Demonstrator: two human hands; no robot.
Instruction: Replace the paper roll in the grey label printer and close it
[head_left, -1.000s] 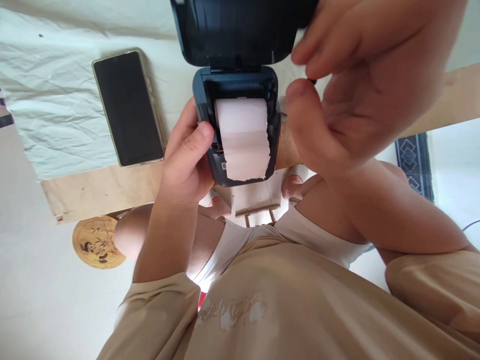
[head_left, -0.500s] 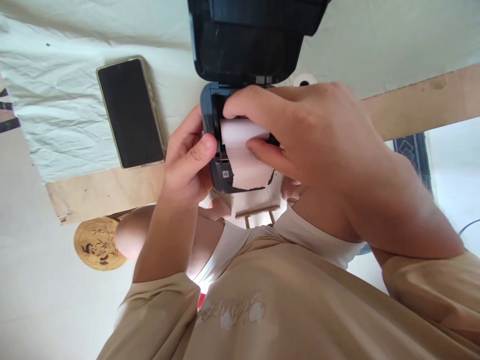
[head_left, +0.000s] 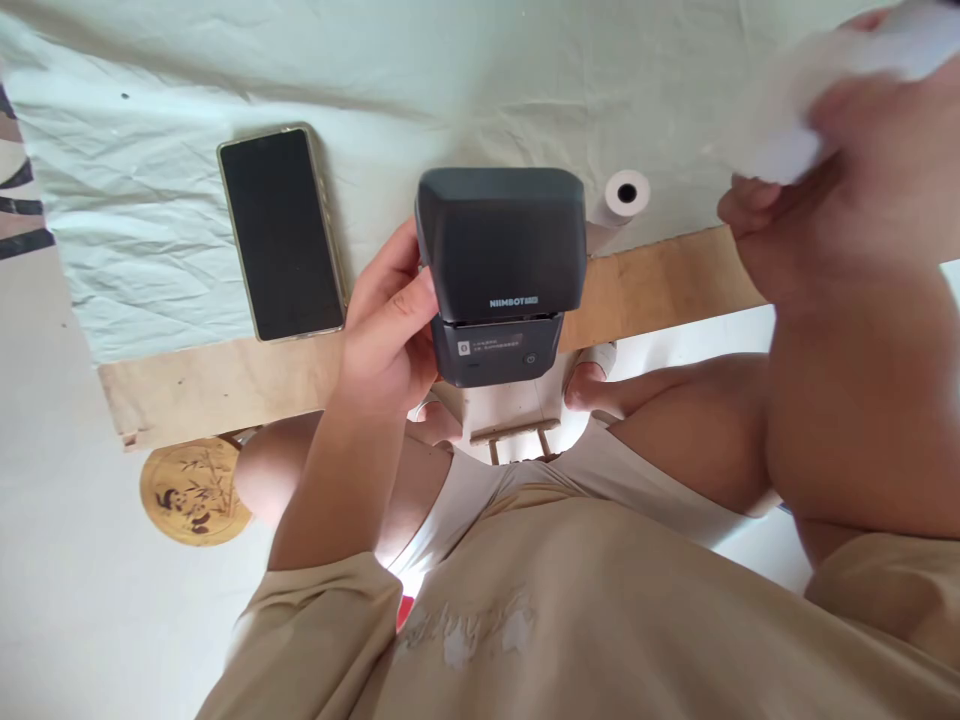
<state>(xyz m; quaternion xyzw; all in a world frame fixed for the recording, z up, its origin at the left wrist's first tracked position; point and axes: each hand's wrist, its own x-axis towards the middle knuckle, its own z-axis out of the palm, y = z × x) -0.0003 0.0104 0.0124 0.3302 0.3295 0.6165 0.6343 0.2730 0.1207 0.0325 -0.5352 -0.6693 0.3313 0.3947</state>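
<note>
My left hand [head_left: 394,320] grips the left side of a dark label printer [head_left: 502,240] at the table's front edge. The printer's lid is down, and its power button and small label face me. Up at the far right, my right hand [head_left: 870,190] is smeared by motion. Its fingers are closed around a white paper roll [head_left: 787,155], which is blurred and partly cut off by the frame. Another white paper roll [head_left: 626,193], with a dark core, lies just right of the printer.
A phone [head_left: 279,235] in a clear case lies left of the printer on the pale cloth [head_left: 360,120]. A bare wooden strip [head_left: 667,285] forms the table's front edge. Below left is a round wooden stool seat [head_left: 195,490] with a panda picture.
The printer's lid has gone from raised to closed. My right hand has left the printer and moved to the upper right with white paper. My left hand has kept hold of the printer.
</note>
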